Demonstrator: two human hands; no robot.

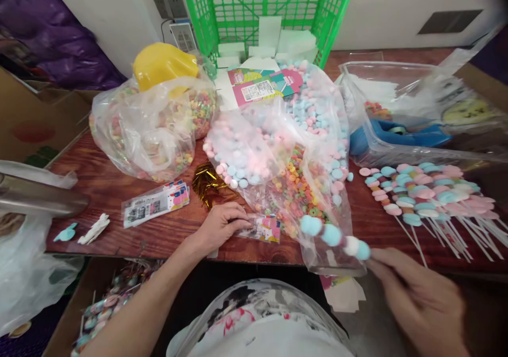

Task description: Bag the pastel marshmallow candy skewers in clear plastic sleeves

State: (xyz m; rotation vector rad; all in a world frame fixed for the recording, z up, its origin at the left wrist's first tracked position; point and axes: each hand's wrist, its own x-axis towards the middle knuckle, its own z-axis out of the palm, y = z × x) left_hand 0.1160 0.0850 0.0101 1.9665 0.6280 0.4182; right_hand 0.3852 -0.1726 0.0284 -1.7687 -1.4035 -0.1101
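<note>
My right hand (pixel 416 293) is closed on a marshmallow skewer (pixel 331 235), its blue and white marshmallows pointing left over the table's front edge. The stick itself is hidden in my blurred fingers. At the middle of the front edge, my left hand (pixel 222 227) has its fingers bent and pressed together on the left end of a printed plastic packet (pixel 265 228). Just behind that hand lies a bunch of gold twist ties (pixel 208 185). To the left is a stack of similar packets (pixel 156 204). Many finished marshmallow skewers (pixel 432 190) lie piled at the right.
Behind are bags of marshmallows (pixel 242 150) and ring gummies (pixel 146 134), and a green basket (pixel 268 2) with cards. A clear plastic bin (pixel 405 150) stands back right. A metal cylinder (pixel 43 195) juts in left. Below, a cardboard box (pixel 71 293) holds wrapped skewers.
</note>
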